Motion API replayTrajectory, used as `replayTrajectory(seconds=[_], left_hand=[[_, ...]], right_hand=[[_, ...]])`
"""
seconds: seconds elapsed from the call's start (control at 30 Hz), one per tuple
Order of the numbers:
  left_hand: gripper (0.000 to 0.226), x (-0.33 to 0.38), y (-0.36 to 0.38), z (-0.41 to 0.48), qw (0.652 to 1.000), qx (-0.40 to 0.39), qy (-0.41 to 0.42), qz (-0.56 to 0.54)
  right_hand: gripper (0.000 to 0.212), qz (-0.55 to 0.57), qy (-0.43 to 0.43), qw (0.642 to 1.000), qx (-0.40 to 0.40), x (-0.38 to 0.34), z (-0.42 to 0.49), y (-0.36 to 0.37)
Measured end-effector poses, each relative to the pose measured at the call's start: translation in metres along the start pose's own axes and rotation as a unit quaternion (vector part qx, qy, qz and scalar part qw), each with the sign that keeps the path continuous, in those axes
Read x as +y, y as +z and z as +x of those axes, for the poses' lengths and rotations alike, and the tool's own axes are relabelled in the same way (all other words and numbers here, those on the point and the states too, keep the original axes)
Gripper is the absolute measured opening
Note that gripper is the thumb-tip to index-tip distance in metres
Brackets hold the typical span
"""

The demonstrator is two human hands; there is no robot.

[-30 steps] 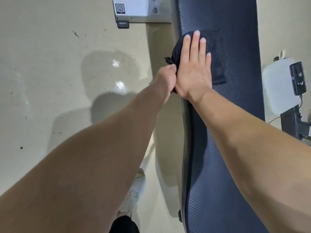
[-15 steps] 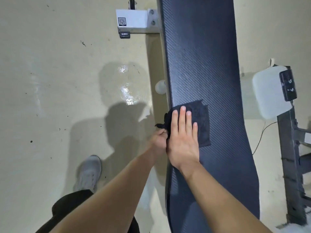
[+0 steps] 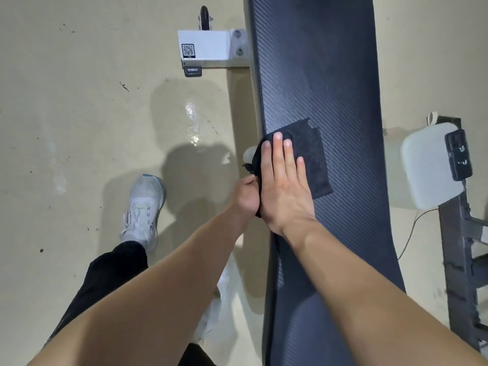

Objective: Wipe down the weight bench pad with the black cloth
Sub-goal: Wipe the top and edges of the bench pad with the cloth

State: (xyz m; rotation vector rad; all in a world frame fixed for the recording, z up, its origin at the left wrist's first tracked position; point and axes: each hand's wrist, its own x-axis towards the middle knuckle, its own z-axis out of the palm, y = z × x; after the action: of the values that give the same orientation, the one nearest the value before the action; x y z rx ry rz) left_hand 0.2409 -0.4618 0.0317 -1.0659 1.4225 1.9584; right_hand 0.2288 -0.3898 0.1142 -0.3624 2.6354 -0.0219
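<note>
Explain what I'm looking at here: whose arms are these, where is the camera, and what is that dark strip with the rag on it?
There is no machine here. A person wears one wide-angle camera on the head, looking down, so both bare arms reach into the picture from below. The long dark strip is a weight bench pad, seen from above, standing over a pale floor. On it lies a black cloth. The right hand lies flat on the cloth, fingers straight, pressing it to the pad. The left hand is closed at the pad's left edge, and seems to pinch the cloth's hanging corner. Lower left you see the person's white shoe. The white bracket with a square code looks like part of the bench frame.
</note>
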Motion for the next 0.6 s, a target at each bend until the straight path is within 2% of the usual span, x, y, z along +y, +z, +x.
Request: replayTrajectory(seconds=[0.1, 0.23, 0.3, 0.43, 0.6], left_hand=[[0.024, 0.035, -0.003, 0.027, 1.0, -0.001, 0.002, 0.001], [0.026, 0.084, -0.009, 0.062, 0.998, -0.021, 0.045, 0.036], [0.029, 0.113, -0.011, 0.082, 0.999, -0.013, 0.032, 0.042], [0.048, 0.156, -0.014, 0.115, 0.998, -0.028, -0.021, 0.057], [0.048, 0.201, -0.018, 0.147, 0.995, -0.05, -0.043, 0.078]], right_hand=[[0.097, 0.007, 0.003, 1.0, 0.009, -0.003, 0.041, -0.02], [0.105, 0.011, 0.018, 0.999, 0.025, -0.009, 0.095, -0.041], [0.105, 0.004, 0.019, 0.999, 0.03, -0.013, 0.125, -0.054], [0.096, 0.008, 0.027, 0.999, 0.029, -0.018, 0.167, -0.073], [0.085, 0.002, 0.036, 0.999, 0.037, -0.024, 0.209, -0.091]])
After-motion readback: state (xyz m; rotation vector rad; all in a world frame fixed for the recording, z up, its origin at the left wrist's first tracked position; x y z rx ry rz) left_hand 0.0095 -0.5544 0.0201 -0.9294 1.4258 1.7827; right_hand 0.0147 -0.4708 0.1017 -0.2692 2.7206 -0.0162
